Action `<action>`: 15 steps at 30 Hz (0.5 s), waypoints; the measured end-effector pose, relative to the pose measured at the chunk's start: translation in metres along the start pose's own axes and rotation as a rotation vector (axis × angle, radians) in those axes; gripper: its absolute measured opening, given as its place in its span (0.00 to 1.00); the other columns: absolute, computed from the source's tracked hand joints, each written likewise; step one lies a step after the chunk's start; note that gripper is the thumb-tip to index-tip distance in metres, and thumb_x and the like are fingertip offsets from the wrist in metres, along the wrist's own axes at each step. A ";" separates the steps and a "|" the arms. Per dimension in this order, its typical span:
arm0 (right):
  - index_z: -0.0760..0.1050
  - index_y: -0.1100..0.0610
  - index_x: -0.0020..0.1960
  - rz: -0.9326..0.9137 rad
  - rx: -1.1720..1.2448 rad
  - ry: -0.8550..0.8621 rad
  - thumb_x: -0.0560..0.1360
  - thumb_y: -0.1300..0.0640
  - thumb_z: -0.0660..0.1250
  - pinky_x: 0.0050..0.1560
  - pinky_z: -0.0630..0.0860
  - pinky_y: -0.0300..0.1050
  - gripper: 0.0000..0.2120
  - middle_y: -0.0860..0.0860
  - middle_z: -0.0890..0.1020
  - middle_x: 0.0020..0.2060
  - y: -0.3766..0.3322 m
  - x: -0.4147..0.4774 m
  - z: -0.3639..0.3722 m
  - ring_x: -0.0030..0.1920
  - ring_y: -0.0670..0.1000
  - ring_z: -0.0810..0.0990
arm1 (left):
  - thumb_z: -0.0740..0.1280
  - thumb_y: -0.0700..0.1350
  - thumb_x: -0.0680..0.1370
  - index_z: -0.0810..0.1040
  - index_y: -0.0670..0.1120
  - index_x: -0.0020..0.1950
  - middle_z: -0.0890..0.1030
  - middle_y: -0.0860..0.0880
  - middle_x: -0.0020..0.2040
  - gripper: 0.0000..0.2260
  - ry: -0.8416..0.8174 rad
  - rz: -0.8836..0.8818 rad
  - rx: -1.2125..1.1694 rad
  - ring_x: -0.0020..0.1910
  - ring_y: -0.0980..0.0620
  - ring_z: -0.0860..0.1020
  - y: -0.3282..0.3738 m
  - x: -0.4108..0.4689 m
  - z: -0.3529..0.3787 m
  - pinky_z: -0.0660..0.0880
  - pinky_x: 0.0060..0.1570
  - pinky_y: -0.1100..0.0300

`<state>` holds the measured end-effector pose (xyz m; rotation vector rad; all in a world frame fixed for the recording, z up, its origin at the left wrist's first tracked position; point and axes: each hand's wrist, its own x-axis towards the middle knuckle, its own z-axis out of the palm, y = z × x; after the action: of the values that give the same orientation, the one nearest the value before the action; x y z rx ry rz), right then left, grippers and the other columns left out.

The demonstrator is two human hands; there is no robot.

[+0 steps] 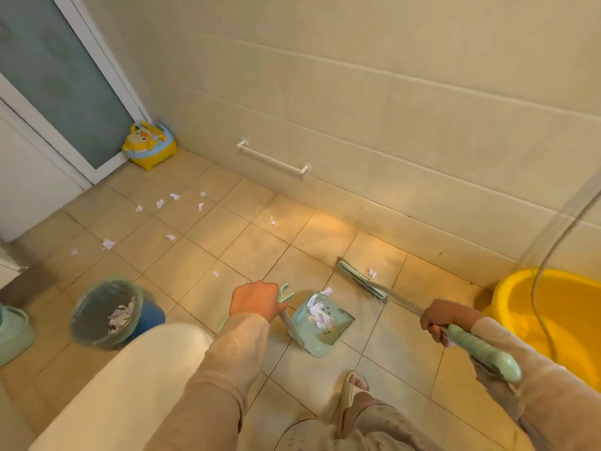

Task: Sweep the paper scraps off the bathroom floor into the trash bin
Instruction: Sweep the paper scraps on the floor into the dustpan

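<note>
My left hand (pixel 255 301) grips the top of the mint-green dustpan's handle; the dustpan (pixel 338 333) stands on the tiles with several white paper scraps (pixel 318 312) inside and one at its lip. My right hand (pixel 439 317) holds the mint-green broom handle (pixel 481 349); the broom head (pixel 361 279) rests on the floor near the wall, beside one scrap (pixel 372 272). More scraps (pixel 169 203) lie scattered toward the door. The trash bin (pixel 107 312), lined with a green bag and holding crumpled paper, stands at the left.
A yellow basin (pixel 553 320) sits at the right with a shower hose (pixel 553 255) hanging over it. A yellow toy potty (pixel 149 146) stands in the far corner by the door. A white toilet (pixel 113 385) is at lower left, and my slippered foot (pixel 353 388) below.
</note>
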<state>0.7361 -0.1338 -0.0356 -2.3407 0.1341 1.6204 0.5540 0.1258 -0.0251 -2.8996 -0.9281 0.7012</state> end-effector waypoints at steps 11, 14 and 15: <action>0.62 0.61 0.29 0.053 0.126 0.125 0.77 0.68 0.54 0.13 0.66 0.28 0.18 0.52 0.67 0.08 0.004 0.039 -0.084 0.07 0.47 0.66 | 0.60 0.56 0.78 0.77 0.49 0.56 0.82 0.47 0.55 0.15 -0.024 0.007 0.028 0.55 0.46 0.80 0.045 0.062 -0.027 0.73 0.49 0.59; 0.62 0.61 0.29 0.051 0.109 0.159 0.77 0.69 0.54 0.13 0.65 0.28 0.18 0.53 0.66 0.07 -0.006 0.047 -0.102 0.06 0.48 0.65 | 0.60 0.56 0.78 0.78 0.49 0.56 0.82 0.47 0.54 0.14 -0.017 0.018 0.062 0.54 0.46 0.80 0.054 0.074 -0.037 0.72 0.47 0.60; 0.63 0.61 0.30 0.044 0.103 0.174 0.77 0.69 0.55 0.11 0.63 0.27 0.17 0.52 0.66 0.07 -0.008 0.048 -0.106 0.06 0.47 0.65 | 0.60 0.56 0.78 0.78 0.49 0.56 0.82 0.47 0.54 0.15 -0.017 0.024 0.071 0.54 0.46 0.80 0.056 0.078 -0.039 0.71 0.45 0.60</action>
<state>0.8512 -0.1523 -0.0438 -2.4109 0.3001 1.3913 0.6575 0.1274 -0.0303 -2.8525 -0.8528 0.7450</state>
